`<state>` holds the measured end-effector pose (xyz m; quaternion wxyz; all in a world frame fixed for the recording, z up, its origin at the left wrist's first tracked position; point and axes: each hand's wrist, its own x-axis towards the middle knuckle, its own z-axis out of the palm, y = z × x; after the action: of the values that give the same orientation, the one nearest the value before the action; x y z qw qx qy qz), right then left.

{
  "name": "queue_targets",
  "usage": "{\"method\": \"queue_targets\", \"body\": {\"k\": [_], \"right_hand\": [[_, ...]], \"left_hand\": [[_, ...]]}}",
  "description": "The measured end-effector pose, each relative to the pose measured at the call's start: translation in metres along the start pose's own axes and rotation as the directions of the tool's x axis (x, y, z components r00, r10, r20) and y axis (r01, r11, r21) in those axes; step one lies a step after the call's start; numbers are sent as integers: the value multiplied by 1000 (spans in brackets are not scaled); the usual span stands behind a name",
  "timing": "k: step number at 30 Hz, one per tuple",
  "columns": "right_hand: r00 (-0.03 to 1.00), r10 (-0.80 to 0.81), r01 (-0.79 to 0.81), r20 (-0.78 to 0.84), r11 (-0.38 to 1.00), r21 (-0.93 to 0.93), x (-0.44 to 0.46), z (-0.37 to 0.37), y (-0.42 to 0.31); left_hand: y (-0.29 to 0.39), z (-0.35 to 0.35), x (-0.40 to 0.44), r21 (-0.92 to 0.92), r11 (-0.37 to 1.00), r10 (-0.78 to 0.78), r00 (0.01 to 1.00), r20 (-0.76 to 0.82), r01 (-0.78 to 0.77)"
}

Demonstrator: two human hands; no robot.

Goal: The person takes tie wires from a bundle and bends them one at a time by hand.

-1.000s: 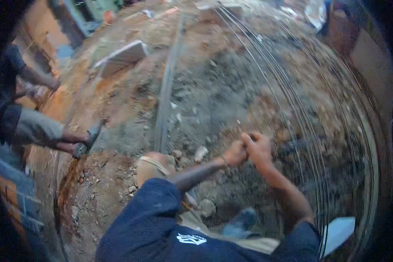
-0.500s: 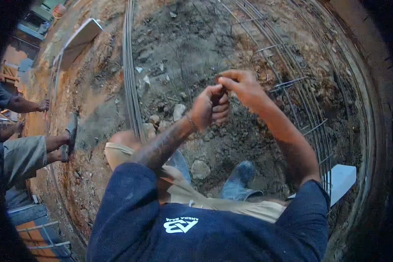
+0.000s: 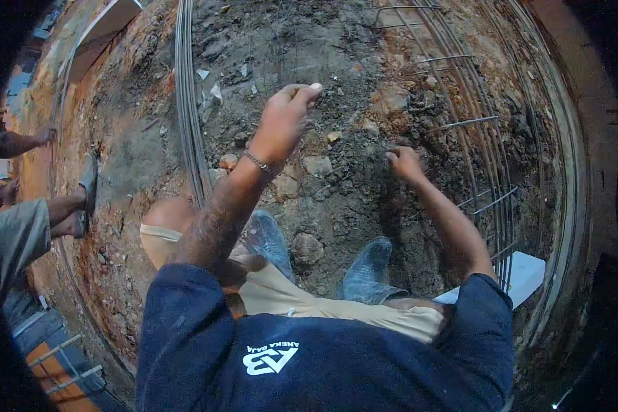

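Held out over the ground, my left hand [image 3: 281, 123] wears a bracelet at the wrist. Its thumb and fingers are pressed together; anything between them is too small to make out. Lower and to the right, my right hand [image 3: 406, 163] has its fingers curled in, and what they hold, if anything, is hidden. It is the hand nearer the rebar cage [image 3: 470, 117], whose long bars are joined by cross stirrups. Left of my left hand lies a bundle of thin steel bars [image 3: 187, 103].
My boots [image 3: 371, 268] stand on rough, muddy ground with stones [image 3: 307, 248] between them. A white block [image 3: 525, 278] lies at the right under the cage end. At the left edge, another person's hand [image 3: 46, 135] is by some thin bars. A pale panel [image 3: 106, 31] leans at upper left.
My hands, which met at the fingertips, have come apart: the left went up and to the left, the right moved down and slightly right. The whole view has shifted slightly.
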<state>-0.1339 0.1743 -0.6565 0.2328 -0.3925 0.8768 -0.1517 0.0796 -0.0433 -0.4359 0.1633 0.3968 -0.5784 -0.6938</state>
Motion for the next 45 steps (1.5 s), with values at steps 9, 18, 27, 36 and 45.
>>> {"method": "queue_targets", "body": {"k": [9, 18, 27, 36, 45], "right_hand": [[974, -57, 39, 218, 995, 88, -3, 28, -142], [958, -51, 66, 281, 997, -42, 44, 103, -198], [966, -259, 223, 0, 832, 508, 28, 86, -207], [969, -244, 93, -31, 247, 965, -17, -34, -280], [779, -506, -489, 372, -117, 864, -74, -101, -243]], "left_hand": [[40, -59, 21, -199, 924, 223, 883, -413, -327], [22, -90, 38, -295, 908, 146, 885, -442, -297], [15, -83, 45, -296, 918, 132, 906, -403, -266], [-9, -62, 58, 245, 969, 45, 999, 8, -45], [27, -2, 42, -449, 893, 122, 967, 224, -9]]}}
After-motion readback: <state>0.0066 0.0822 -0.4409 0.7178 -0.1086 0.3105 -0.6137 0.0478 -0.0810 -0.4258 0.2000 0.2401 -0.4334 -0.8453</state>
